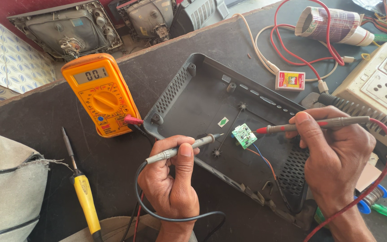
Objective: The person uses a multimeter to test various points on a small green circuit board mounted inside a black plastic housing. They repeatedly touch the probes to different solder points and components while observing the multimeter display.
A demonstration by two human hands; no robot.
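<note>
Both hands (171, 179) (332, 148) pinch probes (180, 150) (319, 125) whose tips flank the green board (243, 135).

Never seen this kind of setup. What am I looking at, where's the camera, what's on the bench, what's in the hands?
There is no machine here: a person works with two bare hands, and the single picture comes from a camera on their head, looking down at a dark workbench.

The left hand holds a grey test probe with a black lead. The right hand holds a probe with a red tip and red lead. Both probe tips point at a small green circuit board, which lies inside an open black plastic casing.

Around it: an orange multimeter with its leads plugged in, a yellow-handled soldering iron, a white power strip, loose red and white cables, and old tube screens beyond the bench.
</note>
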